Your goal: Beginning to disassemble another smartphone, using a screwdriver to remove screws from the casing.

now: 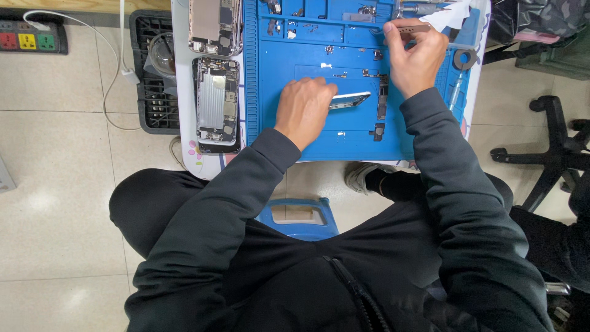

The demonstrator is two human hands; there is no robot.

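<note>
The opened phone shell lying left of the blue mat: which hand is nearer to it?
Left. The left hand rests on the blue mat just right of the opened phone shell; the right hand is across the mat, holding tweezers.

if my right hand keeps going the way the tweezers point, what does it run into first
The right hand holds tweezers pointing left across the top of the blue mat. First in that line, probably, are the small loose parts in the mat's upper compartments; height above them is unclear.
</note>
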